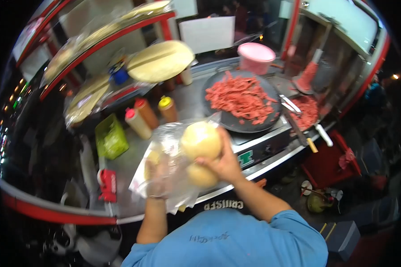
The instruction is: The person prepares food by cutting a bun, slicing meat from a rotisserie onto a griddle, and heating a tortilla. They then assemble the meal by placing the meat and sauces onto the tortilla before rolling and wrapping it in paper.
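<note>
My right hand [225, 160] is closed round pale round buns [201, 140], its fingers at their right side and between the upper and the lower one. A clear plastic bag [178, 155] lies against the left side of the buns. Behind or inside that plastic is my left hand [157, 178], blurred, its fingers hard to make out. White paper [139, 180] shows at the left edge of the bag. Beyond the buns, a round black griddle [249, 127] carries a heap of shredded reddish meat [240, 98].
Sauce bottles [138, 122] and a green basket [111, 138] stand left on the metal counter. Flatbreads [160, 61] rest on the raised shelf. A pink tub [256, 58] is behind the griddle. Knives [324, 135] lie at right near a vertical spit with meat [306, 78].
</note>
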